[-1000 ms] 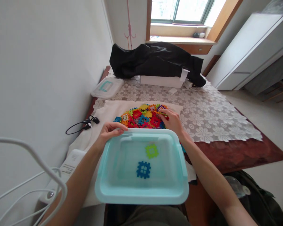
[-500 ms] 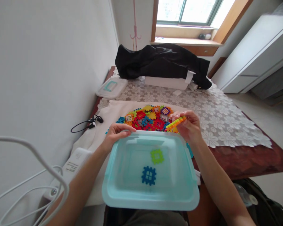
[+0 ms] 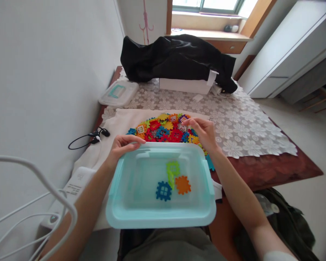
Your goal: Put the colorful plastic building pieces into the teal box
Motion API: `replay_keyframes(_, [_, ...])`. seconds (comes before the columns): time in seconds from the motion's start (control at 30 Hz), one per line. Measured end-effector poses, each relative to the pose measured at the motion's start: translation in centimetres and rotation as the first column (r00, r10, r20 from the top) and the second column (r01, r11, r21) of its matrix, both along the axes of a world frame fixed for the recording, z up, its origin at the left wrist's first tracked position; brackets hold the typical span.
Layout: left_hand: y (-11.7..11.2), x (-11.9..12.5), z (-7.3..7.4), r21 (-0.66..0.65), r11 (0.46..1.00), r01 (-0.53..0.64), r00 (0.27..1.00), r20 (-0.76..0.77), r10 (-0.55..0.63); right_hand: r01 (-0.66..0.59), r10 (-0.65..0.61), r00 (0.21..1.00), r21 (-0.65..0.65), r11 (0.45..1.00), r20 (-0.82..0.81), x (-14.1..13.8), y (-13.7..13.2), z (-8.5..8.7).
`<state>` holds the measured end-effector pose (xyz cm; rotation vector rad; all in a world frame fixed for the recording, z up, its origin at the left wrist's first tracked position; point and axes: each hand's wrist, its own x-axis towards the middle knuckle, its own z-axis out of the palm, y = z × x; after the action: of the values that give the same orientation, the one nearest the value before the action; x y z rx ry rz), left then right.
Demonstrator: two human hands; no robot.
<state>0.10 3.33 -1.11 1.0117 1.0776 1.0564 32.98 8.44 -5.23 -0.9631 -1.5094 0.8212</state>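
Head view: a shallow turquoise plastic tub (image 3: 160,221) was held just in front of the heap of pieces, its far rim gripped by the left hand (image 3: 124,148), with the fingers curled over the edge. The right hand (image 3: 202,132) was raised over a heap of multicoloured interlocking plastic puzzle pieces (image 3: 163,129), and its thumb and forefinger were brought into a narrow pinch close to a small white-framed piece (image 3: 182,127). Whether anything was held in that pinch could not be told.

Inside the tub, a blue lattice-cut square piece (image 3: 163,191) was seen lying beside an orange gear-edged piece (image 3: 183,185), and the two were touching or nearly so. A lime-green square piece (image 3: 172,171) was placed just above them, with a narrow lime strip running down from it; whether that strip was a second piece could not be told.

The heap was spread over a white cloth (image 3: 119,121), which was laid on a white floral lace covering (image 3: 241,134) over a reddish-brown worktop (image 3: 260,170). A loose blue piece (image 3: 210,163) was left just beside the tub's right wall. A black earphone cable (image 3: 87,143) was coiled on the cloth's left side, and a clear plastic lid with a turquoise handle (image 3: 118,93) was set further off, near a white box (image 3: 183,86) draped with black fabric (image 3: 174,58).
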Motion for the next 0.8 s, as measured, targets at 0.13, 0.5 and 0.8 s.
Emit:
replay_keyframes(0.13, [-1.1,0.3,1.0,-0.038,0.981,-0.191,0.982,0.002,0.191,0.090,-0.101,0.843,0.046,0.995,0.528,0.5,1.7,-2.7])
replay_keyframes(0.5, [-0.6,1.0,0.7,0.037,0.999,-0.012,1.000,0.029,0.011,0.029,-0.041,0.849,0.031,0.999,0.527,-0.2,2.6,-4.2])
replay_keyframes(0.8, [0.3,0.7,-0.7,0.072,0.994,0.077,0.995,0.051,-0.080,-0.076,0.049,0.869,0.035,0.996,0.492,-0.3,2.2,-4.3])
